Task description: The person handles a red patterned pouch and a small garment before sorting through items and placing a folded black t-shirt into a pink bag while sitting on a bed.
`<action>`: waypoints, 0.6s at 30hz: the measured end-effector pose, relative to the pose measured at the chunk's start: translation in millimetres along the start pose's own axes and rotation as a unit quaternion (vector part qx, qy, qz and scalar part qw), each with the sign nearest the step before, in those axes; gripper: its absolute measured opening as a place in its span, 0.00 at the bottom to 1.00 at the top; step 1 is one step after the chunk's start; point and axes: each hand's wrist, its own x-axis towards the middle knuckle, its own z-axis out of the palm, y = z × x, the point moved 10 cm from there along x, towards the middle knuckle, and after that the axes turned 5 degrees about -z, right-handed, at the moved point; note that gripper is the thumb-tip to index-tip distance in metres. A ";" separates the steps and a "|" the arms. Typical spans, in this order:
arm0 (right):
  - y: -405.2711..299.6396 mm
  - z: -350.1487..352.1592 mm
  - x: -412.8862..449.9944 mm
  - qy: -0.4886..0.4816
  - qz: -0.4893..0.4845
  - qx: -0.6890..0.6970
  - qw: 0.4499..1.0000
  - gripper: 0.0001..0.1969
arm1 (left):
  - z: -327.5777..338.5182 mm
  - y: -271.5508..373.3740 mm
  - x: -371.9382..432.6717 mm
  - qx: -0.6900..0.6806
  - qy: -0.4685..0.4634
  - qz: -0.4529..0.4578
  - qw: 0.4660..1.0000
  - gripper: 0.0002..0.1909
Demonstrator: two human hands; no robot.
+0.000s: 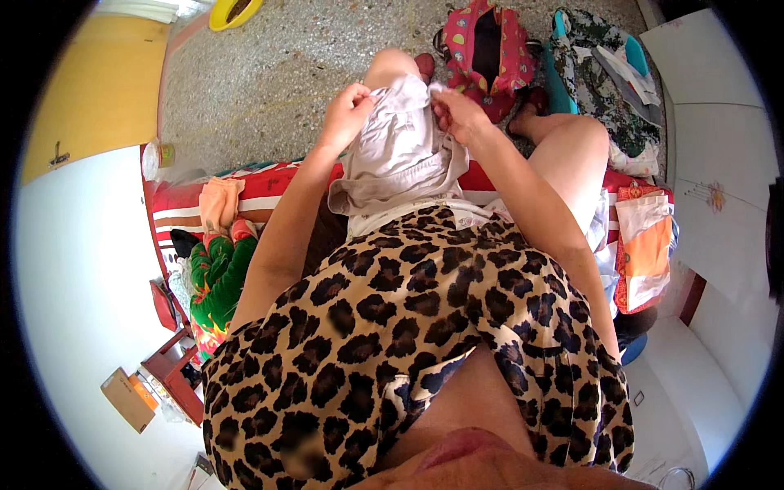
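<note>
A pale beige cloth garment (398, 135) lies spread over one thigh, its far end near the knee. My left hand (349, 119) pinches its left far edge between thumb and fingers. On the opposite side, my right hand (459, 114) grips a whitish bunched edge of the same garment, slightly blurred. The cloth between both hands is wrinkled, and a wide hem or waistband runs across its near end. What kind of garment it is I cannot tell for sure.
On the speckled floor stand an open red printed bag (462, 49) and a camouflage-patterned bundle (603, 79) with turquoise edges. A yellow basin (234, 13) sits farther off. The seat has a red striped cover (260, 190); green cloth (223, 269) lies at left, folded fabric (643, 245) at right, beside white cabinets (713, 141).
</note>
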 end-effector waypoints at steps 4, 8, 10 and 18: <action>-113.6 49.1 -29.1 -0.059 -0.296 0.012 0.953 0.07 | -49.4 -3.1 5.4 -0.230 0.148 -0.034 0.961 0.11; -87.1 51.3 -19.3 -0.180 -0.333 -0.361 0.852 0.24 | -22.9 -7.1 -6.6 -0.100 0.051 -0.048 0.993 0.23; -45.2 41.8 -31.6 -0.211 -0.248 -0.429 0.843 0.28 | -12.3 -25.0 -41.6 -0.106 0.020 -0.112 0.988 0.25; -32.5 -24.7 -58.2 0.041 -0.335 -0.494 0.802 0.24 | -15.6 -58.4 -145.3 -0.072 -0.091 -0.173 0.978 0.18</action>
